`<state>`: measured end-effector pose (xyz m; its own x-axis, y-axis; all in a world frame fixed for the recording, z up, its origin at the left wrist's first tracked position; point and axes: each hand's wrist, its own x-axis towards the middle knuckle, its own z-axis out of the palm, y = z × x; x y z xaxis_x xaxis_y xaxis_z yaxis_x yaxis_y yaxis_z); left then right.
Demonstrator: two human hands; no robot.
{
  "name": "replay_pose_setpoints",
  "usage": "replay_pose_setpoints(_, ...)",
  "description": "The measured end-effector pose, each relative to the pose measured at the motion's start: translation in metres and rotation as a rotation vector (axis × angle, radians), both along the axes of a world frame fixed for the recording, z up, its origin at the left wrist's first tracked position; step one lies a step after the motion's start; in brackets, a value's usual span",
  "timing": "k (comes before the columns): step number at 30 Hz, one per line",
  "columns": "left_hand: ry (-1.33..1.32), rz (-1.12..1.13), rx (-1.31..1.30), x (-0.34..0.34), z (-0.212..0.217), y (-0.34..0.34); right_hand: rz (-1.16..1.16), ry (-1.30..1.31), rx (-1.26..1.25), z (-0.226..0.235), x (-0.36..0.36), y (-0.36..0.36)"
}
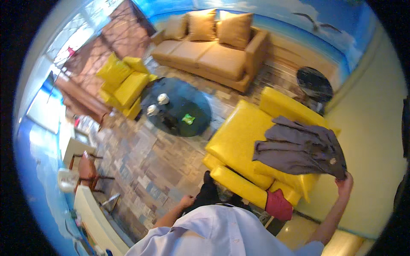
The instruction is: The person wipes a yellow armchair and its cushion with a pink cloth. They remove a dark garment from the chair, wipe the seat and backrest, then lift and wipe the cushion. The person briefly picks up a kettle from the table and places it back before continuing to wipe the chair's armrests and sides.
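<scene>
A dark grey jacket [301, 147] lies spread over the yellow armchair [232, 132], its sleeves toward the chair's middle. My right hand [345, 183] grips the jacket's edge at its lower right end, with the fingers closed on the cloth. A small pale mark shows on the jacket near that hand. My left hand [187, 200] hangs low beside my dark trousers, apart from the armchair. Its fingers are too small and blurred to make out. Under the jacket, a yellow cushion [305, 183] is partly covered.
A red cloth [279, 205] hangs over the armchair's near arm. Ahead stands a dark oval table [192, 106] bearing white cups and a green packet. Beyond are a tan sofa [200, 53], another yellow armchair [132, 87] and a round black side table [315, 83]. A wooden chair [88, 168] stands left.
</scene>
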<state>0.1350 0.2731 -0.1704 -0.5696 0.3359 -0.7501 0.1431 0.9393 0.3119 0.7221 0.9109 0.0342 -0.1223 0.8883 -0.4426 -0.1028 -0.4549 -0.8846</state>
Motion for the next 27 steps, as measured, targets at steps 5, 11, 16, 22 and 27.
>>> replay_pose_setpoints(5, -0.026, 0.069, -0.009, -0.001, 0.009, -0.027, -0.046, 0.114, 0.079, 0.045, -0.059, 0.022)
replay_pose_setpoints(11, -0.017, 0.093, -0.002, 0.014, -0.004, -0.059, 0.130, 0.078, 0.153, 0.107, -0.149, 0.026)
replay_pose_setpoints(16, -0.046, 0.210, 0.005, 0.018, -0.017, -0.088, 0.285, -0.060, 0.191, 0.143, -0.219, 0.024)
replay_pose_setpoints(22, 0.059, 0.245, 0.144, 0.016, -0.052, -0.153, 0.566, -0.112, 0.591, 0.088, -0.251, 0.039)
replay_pose_setpoints(27, -0.072, 0.244, 0.222, -0.022, -0.023, -0.098, 0.508, -0.275, 0.565, 0.129, -0.252, 0.052)
